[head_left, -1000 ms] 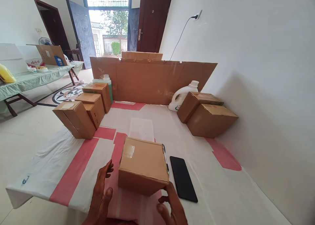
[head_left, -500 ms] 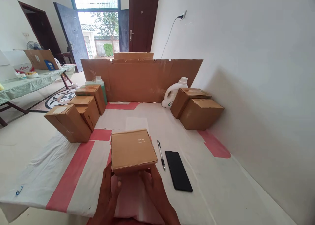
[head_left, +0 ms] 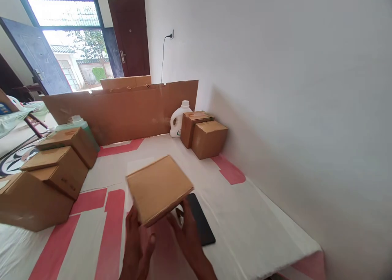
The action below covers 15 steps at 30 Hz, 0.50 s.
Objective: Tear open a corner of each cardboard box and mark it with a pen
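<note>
I grip the small cardboard box from below with my left hand and right hand, lifted and tilted just left of the black phone, equally near both.

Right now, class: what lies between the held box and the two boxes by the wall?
Head view: only bare sheet between held box and two boxes.

The box held near the middle is plain brown cardboard, like the stacked boxes at left and the pair far right. The sheet underneath is white with pinkish-red bands. The phone is black, the jug white, the bottle green.
</note>
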Each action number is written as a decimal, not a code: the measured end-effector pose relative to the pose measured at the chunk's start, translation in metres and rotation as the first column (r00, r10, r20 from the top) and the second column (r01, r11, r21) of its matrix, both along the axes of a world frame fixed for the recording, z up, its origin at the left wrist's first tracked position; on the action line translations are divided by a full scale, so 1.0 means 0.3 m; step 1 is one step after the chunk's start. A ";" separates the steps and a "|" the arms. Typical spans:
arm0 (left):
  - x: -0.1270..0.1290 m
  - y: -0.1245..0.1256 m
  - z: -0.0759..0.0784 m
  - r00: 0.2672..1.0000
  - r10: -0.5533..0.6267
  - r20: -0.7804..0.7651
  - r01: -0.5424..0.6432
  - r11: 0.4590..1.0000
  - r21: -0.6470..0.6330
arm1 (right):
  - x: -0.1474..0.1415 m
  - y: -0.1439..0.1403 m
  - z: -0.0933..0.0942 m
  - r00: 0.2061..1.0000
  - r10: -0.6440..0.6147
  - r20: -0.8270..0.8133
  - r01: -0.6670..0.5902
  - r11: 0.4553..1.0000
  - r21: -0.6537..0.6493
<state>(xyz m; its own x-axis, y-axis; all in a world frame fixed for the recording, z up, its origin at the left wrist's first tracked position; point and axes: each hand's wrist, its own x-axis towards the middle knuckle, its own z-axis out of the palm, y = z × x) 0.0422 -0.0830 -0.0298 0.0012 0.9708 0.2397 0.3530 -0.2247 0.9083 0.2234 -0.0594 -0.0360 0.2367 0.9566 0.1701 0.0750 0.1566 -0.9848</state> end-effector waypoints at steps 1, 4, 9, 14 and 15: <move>0.079 0.048 0.020 0.996 -0.081 0.025 0.081 0.997 0.021 | 0.078 0.021 0.013 0.999 -0.048 -0.008 0.048 0.999 -0.007; 0.333 0.192 0.056 0.930 -0.364 0.059 0.362 0.931 0.047 | 0.347 0.078 0.027 0.977 -0.213 0.000 0.213 0.976 -0.037; 0.692 0.396 0.018 0.793 -0.607 0.054 0.609 0.792 -0.046 | 0.733 0.188 -0.017 0.930 -0.353 0.098 0.359 0.932 -0.050; 0.896 0.563 -0.026 0.766 -0.643 0.002 0.639 0.760 -0.120 | 0.928 0.338 -0.075 0.866 -0.439 0.238 0.463 0.885 -0.055; 0.917 0.591 -0.027 0.766 -0.643 -0.003 0.636 0.759 -0.142 | 0.949 0.366 -0.083 0.859 -0.443 0.258 0.471 0.880 -0.056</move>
<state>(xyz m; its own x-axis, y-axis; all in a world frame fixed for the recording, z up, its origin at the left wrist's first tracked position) 0.3172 0.0944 -0.0380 0.6407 0.7613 0.0999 0.2121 -0.3004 0.9299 0.5081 0.0506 -0.0611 0.6195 0.7659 0.1718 0.3373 -0.0621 -0.9393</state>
